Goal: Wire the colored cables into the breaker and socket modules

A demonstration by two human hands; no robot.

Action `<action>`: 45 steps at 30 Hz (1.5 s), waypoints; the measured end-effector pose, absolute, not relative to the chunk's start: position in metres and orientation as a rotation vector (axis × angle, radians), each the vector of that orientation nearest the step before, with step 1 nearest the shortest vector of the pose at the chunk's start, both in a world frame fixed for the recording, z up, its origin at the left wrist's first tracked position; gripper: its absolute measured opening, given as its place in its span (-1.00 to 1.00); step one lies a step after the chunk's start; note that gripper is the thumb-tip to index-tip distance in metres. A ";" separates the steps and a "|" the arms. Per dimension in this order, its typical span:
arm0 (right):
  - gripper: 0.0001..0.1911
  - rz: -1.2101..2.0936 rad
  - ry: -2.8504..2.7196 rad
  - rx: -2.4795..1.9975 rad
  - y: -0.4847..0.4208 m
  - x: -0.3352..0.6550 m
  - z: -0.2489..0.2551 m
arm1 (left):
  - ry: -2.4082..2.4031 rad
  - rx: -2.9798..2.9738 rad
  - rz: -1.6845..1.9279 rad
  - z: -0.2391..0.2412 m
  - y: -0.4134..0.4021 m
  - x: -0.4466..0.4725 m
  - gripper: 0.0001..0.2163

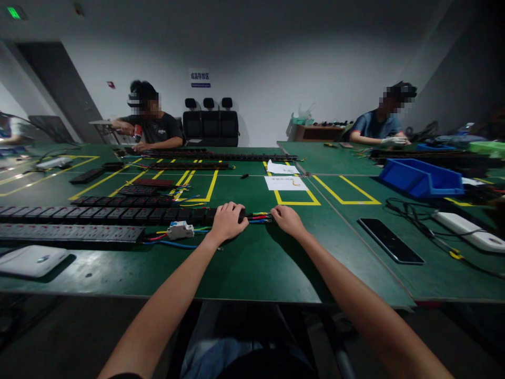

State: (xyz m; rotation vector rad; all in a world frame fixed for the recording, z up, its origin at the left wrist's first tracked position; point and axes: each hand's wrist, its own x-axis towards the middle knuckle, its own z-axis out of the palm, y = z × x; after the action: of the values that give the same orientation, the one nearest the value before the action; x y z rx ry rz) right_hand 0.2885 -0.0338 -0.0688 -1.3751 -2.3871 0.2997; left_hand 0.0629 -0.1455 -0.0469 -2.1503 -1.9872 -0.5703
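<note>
Power strip: long and black, flat across the green table, right end under the left hand.
Wires: red, green, blue and yellow; they leave the strip's right end, between both hands.
Left hand: fingers curled down, clamped on the strip end.
Right hand: fingers bent together at the wire tips; grip cannot be told.
Circuit breaker: white, just in front of the strip.
Phone: dark, well to the right.

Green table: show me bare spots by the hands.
Free: the table's near edge between left hand and right hand; the stretch between right hand and black phone. Crowded: left of the left hand, with socket strips, breaker, wires.
</note>
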 end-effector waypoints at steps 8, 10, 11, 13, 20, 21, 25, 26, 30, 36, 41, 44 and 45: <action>-0.60 0.339 -2.397 -1.578 -0.035 0.277 -0.066 | -1.998 -2.134 -0.579 -0.047 -0.146 0.063 -0.66; -0.57 0.328 -2.416 -1.615 -0.036 0.275 -0.065 | -1.996 -2.134 -0.578 -0.047 -0.146 0.063 -0.65; -0.56 0.316 -2.429 -1.626 -0.037 0.274 -0.064 | -1.995 -2.133 -0.578 -0.047 -0.146 0.064 -0.65; -0.55 0.292 -2.445 -1.640 -0.038 0.272 -0.063 | -1.992 -2.132 -0.577 -0.047 -0.146 0.064 -0.65; -0.54 0.295 -2.432 -1.672 -0.042 0.270 -0.061 | -2.031 -2.114 -0.577 -0.047 -0.146 0.065 -0.66; -0.53 0.286 -2.433 -1.673 -0.042 0.270 -0.060 | -2.032 -2.116 -0.583 -0.046 -0.147 0.066 -0.66; -0.53 0.269 -2.436 -1.676 -0.043 0.270 -0.060 | -2.031 -2.117 -0.595 -0.045 -0.148 0.066 -0.66; -0.53 0.270 -2.437 -1.672 -0.043 0.270 -0.060 | -2.032 -2.116 -0.596 -0.045 -0.148 0.066 -0.65; -0.54 0.253 -2.442 -1.647 -0.044 0.271 -0.062 | -2.029 -2.120 -0.589 -0.045 -0.147 0.066 -0.64; -0.57 0.202 -2.428 -1.611 -0.047 0.273 -0.064 | -2.030 -2.118 -0.580 -0.046 -0.147 0.066 -0.66; -0.57 0.225 -2.424 -1.615 -0.048 0.274 -0.062 | -2.026 -2.129 -0.572 -0.045 -0.148 0.066 -0.65; -0.56 0.233 -2.427 -1.628 -0.047 0.273 -0.061 | -2.027 -2.137 -0.569 -0.045 -0.148 0.066 -0.64; -0.56 0.229 -2.429 -1.635 -0.047 0.273 -0.061 | -2.029 -2.135 -0.566 -0.045 -0.148 0.066 -0.65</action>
State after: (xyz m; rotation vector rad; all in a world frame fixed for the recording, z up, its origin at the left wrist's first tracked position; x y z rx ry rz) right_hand 0.2732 -0.0473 -0.0611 -1.6355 -2.4295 0.2285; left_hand 0.0657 -0.1479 -0.0447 -2.1352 -2.0288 -0.5657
